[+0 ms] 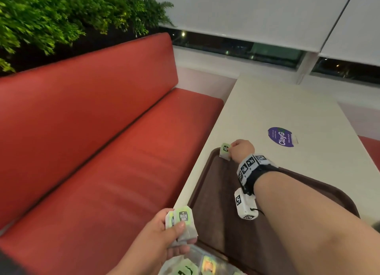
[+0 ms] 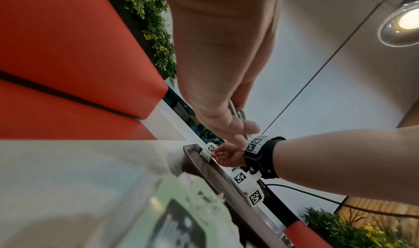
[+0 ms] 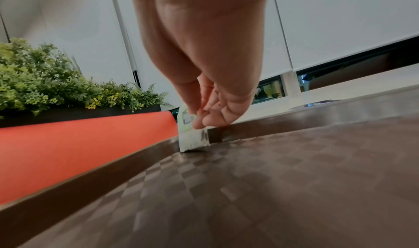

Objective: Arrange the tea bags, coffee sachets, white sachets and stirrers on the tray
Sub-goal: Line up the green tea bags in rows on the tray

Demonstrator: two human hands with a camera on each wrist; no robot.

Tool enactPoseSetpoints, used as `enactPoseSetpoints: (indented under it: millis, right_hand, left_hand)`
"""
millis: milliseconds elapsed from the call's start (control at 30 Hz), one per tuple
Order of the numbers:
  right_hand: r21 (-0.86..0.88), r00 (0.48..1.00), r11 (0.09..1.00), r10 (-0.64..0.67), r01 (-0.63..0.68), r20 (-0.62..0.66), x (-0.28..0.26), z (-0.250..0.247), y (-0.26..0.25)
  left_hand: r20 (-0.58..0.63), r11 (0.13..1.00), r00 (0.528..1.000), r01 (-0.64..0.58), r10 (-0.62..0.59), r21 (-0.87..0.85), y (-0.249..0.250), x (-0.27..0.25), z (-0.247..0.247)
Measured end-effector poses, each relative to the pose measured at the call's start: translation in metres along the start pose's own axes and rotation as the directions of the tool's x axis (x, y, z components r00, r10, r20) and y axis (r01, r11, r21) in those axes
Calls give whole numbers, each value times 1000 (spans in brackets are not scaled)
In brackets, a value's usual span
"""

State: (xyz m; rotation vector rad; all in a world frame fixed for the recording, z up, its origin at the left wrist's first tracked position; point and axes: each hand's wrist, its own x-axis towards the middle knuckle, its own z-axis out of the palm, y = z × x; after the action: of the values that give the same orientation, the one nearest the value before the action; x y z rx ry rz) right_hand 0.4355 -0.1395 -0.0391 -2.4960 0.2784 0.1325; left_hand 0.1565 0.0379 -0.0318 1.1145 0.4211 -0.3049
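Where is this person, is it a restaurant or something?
Probably a café or fast-food restaurant: there's a red padded bench beside a pale table, a brown serving tray, and tea bags in the left hand.

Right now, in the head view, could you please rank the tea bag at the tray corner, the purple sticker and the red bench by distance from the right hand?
1. Tea bag: pinched by the right hand at the tray's far left corner.
2. Purple sticker: on the table, to the hand's right.
3. Red bench: off the table, far left.
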Motion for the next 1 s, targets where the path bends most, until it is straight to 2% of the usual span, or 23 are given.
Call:
enactPoseSetpoints:
  millis: [133, 233, 367, 433, 500, 567, 600, 667, 800, 900, 933, 1000]
  right_hand:
    - [73, 994, 997, 20, -12, -111, -1, 1, 4]
    - [107, 993, 994, 16, -3, -121, -7, -5, 6]
    - [172, 980, 970, -149, 170, -129, -29, -17, 2]
    - [250, 967, 934, -250, 256, -54, -53, -23, 0]
    - [310, 928, 907, -341, 284, 148, -89, -28, -1]
    - [338, 830, 901, -397, 271, 391, -126, -29, 2]
    - [354, 781, 898, -411, 260, 470, -141, -29, 5]
    - [407, 734, 884, -433, 231, 523, -165, -29, 10]
    - [454, 724, 848, -492, 274, 483, -181, -33, 14]
    - [444, 739, 854, -481, 272, 472, -178, -36, 15]
    - [433, 757, 861, -466, 268, 458, -173, -38, 16]
    - [395, 828, 880, -416, 263, 376, -154, -40, 19]
  left_hand:
    - [24, 1000, 1000, -6, 6, 3, 2, 0, 4]
    - [31, 1000, 1000, -7, 7, 10, 2, 1, 7]
    - [17, 999, 999, -32, 31, 25, 8, 1, 9]
    - [7, 998, 999, -52, 51, 44, 12, 0, 12]
    - [-4, 994, 997, -71, 72, 78, 15, 1, 15]
    - [-10, 990, 996, -92, 94, 107, 17, 2, 20]
    - [-12, 987, 994, -104, 106, 123, 18, 3, 22]
    - [-17, 981, 992, -119, 123, 152, 19, 3, 28]
    - [-21, 969, 991, -128, 135, 210, 18, 7, 36]
    - [-31, 970, 989, -134, 143, 205, 19, 9, 41]
    - [-45, 972, 989, -132, 144, 195, 20, 8, 41]
    - [-79, 977, 987, -127, 142, 170, 21, 8, 38]
